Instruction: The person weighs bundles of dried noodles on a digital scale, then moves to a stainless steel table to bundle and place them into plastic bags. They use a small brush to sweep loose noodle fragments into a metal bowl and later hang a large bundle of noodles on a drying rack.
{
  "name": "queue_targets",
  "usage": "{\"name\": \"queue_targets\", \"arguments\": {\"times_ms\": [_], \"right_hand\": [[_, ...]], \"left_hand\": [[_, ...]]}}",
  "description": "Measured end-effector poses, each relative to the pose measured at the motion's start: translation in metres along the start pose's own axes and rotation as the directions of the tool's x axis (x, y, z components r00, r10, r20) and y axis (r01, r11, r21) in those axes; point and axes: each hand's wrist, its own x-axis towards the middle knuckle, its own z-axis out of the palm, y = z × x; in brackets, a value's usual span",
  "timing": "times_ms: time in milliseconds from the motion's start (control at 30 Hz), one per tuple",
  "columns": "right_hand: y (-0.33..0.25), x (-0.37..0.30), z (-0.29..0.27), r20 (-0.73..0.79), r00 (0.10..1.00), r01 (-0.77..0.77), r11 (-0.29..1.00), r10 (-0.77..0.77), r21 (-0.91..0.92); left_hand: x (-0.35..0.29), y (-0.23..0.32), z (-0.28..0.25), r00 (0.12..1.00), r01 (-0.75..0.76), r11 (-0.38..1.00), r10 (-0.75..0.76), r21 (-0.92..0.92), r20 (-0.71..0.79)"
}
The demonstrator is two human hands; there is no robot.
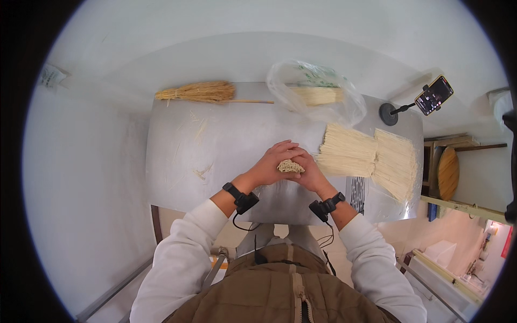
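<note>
A bundle of dry noodles (291,166) stands between my hands at the middle of the metal table, its cut ends facing up toward me. My left hand (273,164) wraps round its left and far side. From the right, my right hand (309,169) closes on the same bundle, and the fingers of both hands meet at the far side. Most of the bundle's length is hidden. Just to the right lie two flat piles of pale dry noodles, a nearer-to-hand pile (346,151) and an outer pile (397,164), touching along one edge.
On the metal table (177,145), a straw whisk broom (202,92) lies along the back left. A clear plastic bag (350,110) with more noodles is at the back. A phone (434,96) on a round-based stand (388,114) occupies the back right corner. Noodle scraps (203,172) lie left.
</note>
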Motion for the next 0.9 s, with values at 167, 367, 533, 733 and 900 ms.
{"name": "queue_targets", "arguments": {"times_ms": [167, 367, 533, 733, 900], "right_hand": [[0.002, -0.003, -0.007, -0.026, 1.0, -0.005, 1.0, 0.005, -0.022], [0.019, -0.007, -0.012, -0.012, 1.0, 0.016, 0.998, -0.016, -0.062], [0.022, 0.002, -0.005, 0.088, 0.954, -0.299, 0.935, 0.287, 0.189], [-0.018, 0.015, -0.048, -0.058, 0.988, -0.126, 0.962, 0.144, 0.241], [-0.037, 0.04, -0.065, -0.165, 0.844, -0.156, 0.528, 0.51, 0.835]], "left_hand": [[0.006, 0.001, 0.001, 0.996, -0.073, 0.995, 0.07, 0.065, 0.048], [0.014, -0.002, -0.004, 0.99, -0.102, 0.983, 0.086, 0.15, 0.108], [0.03, 0.013, -0.006, 0.988, -0.131, 0.947, 0.101, 0.293, 0.115], [0.063, 0.056, -0.042, 0.929, -0.366, 0.897, 0.369, 0.246, 0.036], [0.06, 0.058, -0.042, 0.997, 0.015, 0.999, -0.012, 0.036, -0.082]]}}
